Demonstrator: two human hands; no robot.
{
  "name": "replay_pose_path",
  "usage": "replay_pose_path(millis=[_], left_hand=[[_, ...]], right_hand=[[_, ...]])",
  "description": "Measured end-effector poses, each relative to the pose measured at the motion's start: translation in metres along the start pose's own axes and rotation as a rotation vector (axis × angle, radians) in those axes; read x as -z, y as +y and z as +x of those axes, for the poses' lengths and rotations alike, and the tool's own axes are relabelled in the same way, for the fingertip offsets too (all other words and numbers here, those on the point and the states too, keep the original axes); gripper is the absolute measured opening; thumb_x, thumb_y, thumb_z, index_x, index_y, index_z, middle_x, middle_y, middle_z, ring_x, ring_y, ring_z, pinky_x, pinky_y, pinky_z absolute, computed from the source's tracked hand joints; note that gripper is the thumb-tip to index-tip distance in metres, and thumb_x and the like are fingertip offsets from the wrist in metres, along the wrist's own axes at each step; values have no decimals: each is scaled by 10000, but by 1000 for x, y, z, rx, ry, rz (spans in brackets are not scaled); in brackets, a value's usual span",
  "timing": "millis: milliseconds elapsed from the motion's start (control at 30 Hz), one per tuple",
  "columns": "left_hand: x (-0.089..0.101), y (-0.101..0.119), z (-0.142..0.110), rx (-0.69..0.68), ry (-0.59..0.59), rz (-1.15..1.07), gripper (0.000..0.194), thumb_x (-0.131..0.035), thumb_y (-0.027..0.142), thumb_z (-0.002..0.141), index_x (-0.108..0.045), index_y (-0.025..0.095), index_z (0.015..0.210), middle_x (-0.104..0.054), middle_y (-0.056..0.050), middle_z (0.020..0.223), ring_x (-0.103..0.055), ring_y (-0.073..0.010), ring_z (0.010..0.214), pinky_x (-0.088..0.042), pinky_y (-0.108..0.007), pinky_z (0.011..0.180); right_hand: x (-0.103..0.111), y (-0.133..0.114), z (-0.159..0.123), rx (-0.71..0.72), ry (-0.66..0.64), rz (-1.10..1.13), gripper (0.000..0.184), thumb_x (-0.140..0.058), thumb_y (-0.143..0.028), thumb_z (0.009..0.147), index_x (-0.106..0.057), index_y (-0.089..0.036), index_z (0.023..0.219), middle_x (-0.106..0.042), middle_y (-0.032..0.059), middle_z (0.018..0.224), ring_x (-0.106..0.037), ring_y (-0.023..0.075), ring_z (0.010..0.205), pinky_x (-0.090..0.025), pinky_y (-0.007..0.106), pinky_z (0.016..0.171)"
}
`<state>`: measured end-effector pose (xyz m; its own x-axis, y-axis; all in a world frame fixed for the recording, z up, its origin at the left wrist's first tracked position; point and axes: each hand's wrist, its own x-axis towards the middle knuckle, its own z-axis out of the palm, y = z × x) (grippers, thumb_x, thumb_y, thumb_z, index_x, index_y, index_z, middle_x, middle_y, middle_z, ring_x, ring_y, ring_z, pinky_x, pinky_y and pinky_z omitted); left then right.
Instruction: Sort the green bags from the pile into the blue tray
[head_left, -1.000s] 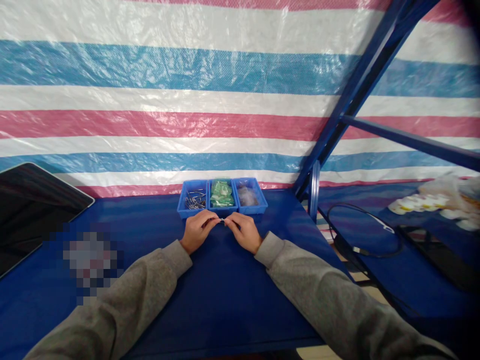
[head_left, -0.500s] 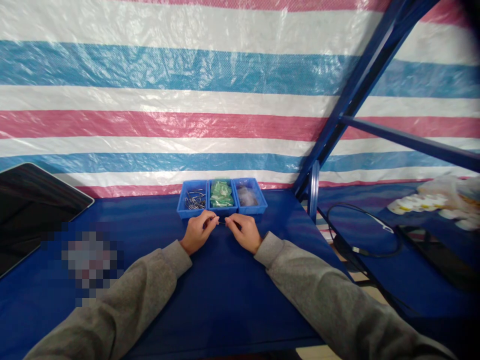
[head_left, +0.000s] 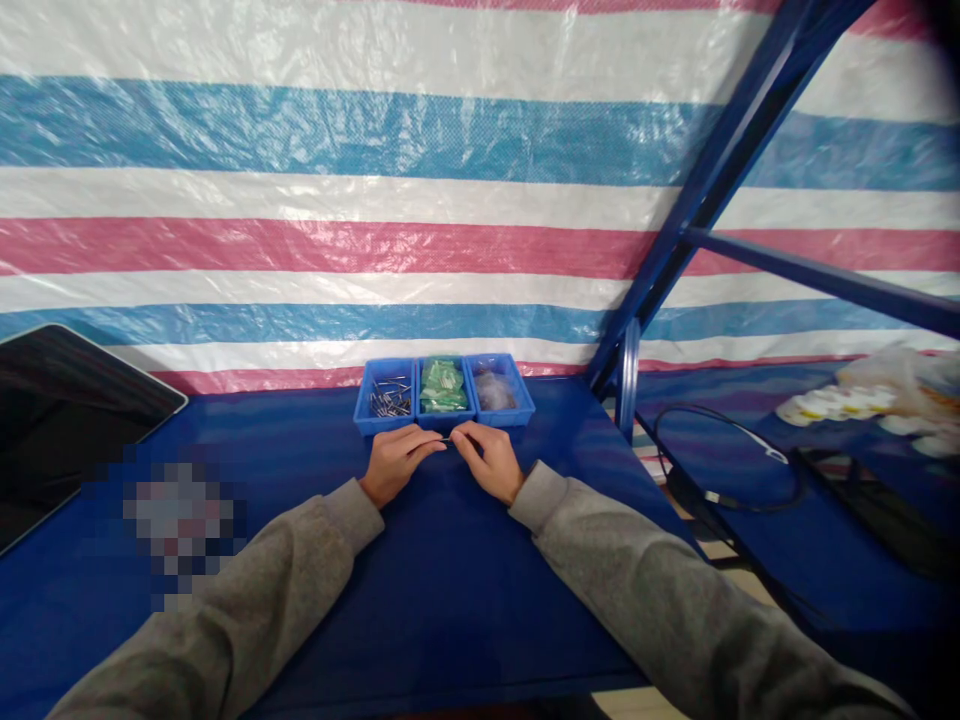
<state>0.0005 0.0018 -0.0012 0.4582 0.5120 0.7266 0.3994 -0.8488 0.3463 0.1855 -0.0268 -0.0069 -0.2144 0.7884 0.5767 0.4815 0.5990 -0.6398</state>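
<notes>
Both hands work just on the near side of the middle bin [head_left: 450,421]. Left hand [head_left: 397,464] and right hand [head_left: 487,462] each look pinched, fingertips nearly meeting over a small thin piece [head_left: 448,439]; only a sliver shows, right in front of the middle bin's near wall.

Risks: piece is tiny, so a slack pinch or an uneven pull could pop it out. Drop it and it could land on the table [head_left: 450,610] in front of the middle bin, or bounce into that bin among the green packets [head_left: 444,385]. Worse is the left bin [head_left: 365,420], directly left of the middle one — a stray piece could get lost among the loose metal parts [head_left: 391,398]. A knuckle pushing forward could also nudge the bins.

Can't make out: the piece's shape or ends, as fingers cover most of it. Whether it's one part or two — can't tell. Height above the table unclear. Clear bags [head_left: 493,390] in the right bin, right of the middle one, hide their contents. Far left of the middle bin, a pixelated patch [head_left: 180,515] is unreadable and a dark screen [head_left: 67,430] is cut off.
</notes>
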Motion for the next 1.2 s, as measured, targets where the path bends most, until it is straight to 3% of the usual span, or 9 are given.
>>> replay_pose_path(millis=[333,600,933,1200], left_hand=[[0,4,2,44,48,19,156,-576,259,836,-660,180,942,-705,-28,856,-660,-127,732,-533,-231,699],[0,4,2,65,54,9,145,-555,238,849,-651,175,936,-696,-34,868,-655,-130,756,-527,-238,726],[2,2,1,162,27,76,249,-525,285,866,-615,158,672,-584,30,538,-536,-69,487,-424,-177,525],[3,8,3,102,39,16,144,-567,293,838,-641,170,844,-678,-20,783,-602,-103,632,-478,-216,632]], right_hand=[[-2,2,-1,10,-9,-14,257,-403,-323,910,-603,-183,833,-620,24,720,-561,136,641,-415,238,638],[-3,3,-1,-11,75,13,264,-397,-327,915,-599,-178,833,-625,34,747,-566,141,656,-423,245,665],[-3,3,-3,23,-16,-15,243,-439,-323,903,-623,-177,838,-623,25,712,-557,131,625,-423,238,628],[-3,5,-2,34,-28,-10,296,-397,-339,917,-628,-185,813,-641,36,731,-580,143,657,-429,248,652]])
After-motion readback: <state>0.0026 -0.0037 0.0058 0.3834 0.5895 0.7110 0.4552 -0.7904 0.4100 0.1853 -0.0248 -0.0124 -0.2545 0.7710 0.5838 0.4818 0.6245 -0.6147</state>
